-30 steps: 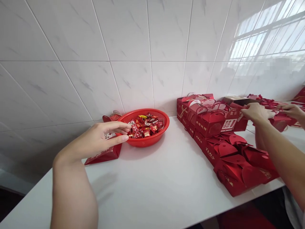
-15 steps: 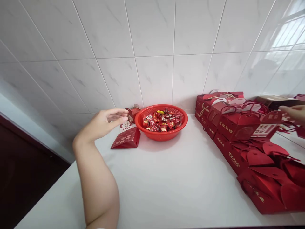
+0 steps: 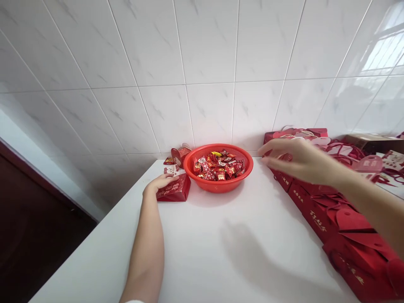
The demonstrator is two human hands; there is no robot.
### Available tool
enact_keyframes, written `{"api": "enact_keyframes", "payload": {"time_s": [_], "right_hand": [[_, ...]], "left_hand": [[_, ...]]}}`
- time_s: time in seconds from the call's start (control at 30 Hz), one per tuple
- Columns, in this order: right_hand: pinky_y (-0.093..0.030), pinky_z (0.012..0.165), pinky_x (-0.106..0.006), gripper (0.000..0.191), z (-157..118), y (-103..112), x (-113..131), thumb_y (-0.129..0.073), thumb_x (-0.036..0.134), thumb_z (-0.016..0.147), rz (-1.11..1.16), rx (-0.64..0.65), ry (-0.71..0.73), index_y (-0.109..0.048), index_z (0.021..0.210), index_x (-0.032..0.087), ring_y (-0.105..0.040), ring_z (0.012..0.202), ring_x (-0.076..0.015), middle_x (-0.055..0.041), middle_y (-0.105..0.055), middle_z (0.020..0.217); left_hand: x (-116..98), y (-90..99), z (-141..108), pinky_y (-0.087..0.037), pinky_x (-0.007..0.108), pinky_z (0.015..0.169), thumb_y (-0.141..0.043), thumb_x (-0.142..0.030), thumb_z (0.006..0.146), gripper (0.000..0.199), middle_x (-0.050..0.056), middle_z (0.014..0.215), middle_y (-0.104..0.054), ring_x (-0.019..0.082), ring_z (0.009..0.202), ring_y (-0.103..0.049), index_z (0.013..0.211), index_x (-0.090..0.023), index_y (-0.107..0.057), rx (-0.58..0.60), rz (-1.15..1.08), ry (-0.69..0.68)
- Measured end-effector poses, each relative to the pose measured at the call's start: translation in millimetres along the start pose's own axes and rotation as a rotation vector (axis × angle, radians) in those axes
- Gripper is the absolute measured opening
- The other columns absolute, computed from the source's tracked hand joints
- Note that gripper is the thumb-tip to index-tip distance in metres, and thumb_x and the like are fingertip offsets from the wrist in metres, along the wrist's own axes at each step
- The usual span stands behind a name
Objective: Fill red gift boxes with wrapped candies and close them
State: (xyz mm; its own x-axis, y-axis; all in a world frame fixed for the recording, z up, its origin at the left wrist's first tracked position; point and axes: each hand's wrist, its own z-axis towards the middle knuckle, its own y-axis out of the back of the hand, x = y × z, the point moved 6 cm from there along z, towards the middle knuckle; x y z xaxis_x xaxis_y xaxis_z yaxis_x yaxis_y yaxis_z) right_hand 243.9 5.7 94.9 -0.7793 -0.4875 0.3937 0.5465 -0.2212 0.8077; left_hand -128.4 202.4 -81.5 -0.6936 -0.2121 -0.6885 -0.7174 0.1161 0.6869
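Head view: desk [image 3: 198, 256] set against a tiled wall [image 3: 158, 50], with both hands in sight
Left hand [image 3: 161, 181]: placed at the red carton [image 3: 176, 190], fingers extended across its upper face; the grip on the far side is hidden, so whether thumb and fingers are pressed together cannot be told
Right hand [image 3: 288, 158]: raised above the desk, holding nothing visible, fingers loosely extended with the thumb apart; slightly blurred, located between the basket and the boxes, overlapping the boxes in view
Red carton: lying on the desk, just left of the basket, gold lettering on its face and a white printed panel [image 3: 172, 169] at its rear
Basket [image 3: 217, 187]: red, round, perforated, standing upright on the desk near the wall
Sweets [image 3: 219, 167]: piled inside the basket, mostly red wrappers, one yellow wrapper at the top
Small box [image 3: 180, 155]: red, with a rounded flap, behind the carton and beside the basket
Red boxes [image 3: 318, 219]: grouped along the right side of the desk, with folded tops, cord handles and gold lettering
Shadow: cast on the desk below the right hand
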Motion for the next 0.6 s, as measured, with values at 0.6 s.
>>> {"api": "enact_keyframes", "payload": {"time_s": [0.6], "right_hand": [[-0.046, 0.066, -0.032, 0.028, 26.4, -232.5, 79.6, -0.057, 0.04, 0.092, -0.32, 0.191, 0.172, -0.054, 0.108, 0.017, -0.066, 0.084, -0.0262, -0.0129, -0.066, 0.102]], "left_hand": [[-64.1, 24.4, -72.6, -0.057, 0.027, 0.063, -0.078, -0.042, 0.058, 0.06, 0.009, 0.116, -0.062, 0.018, 0.081, -0.065, 0.112, -0.021, -0.065, 0.331, -0.046, -0.352]]}}
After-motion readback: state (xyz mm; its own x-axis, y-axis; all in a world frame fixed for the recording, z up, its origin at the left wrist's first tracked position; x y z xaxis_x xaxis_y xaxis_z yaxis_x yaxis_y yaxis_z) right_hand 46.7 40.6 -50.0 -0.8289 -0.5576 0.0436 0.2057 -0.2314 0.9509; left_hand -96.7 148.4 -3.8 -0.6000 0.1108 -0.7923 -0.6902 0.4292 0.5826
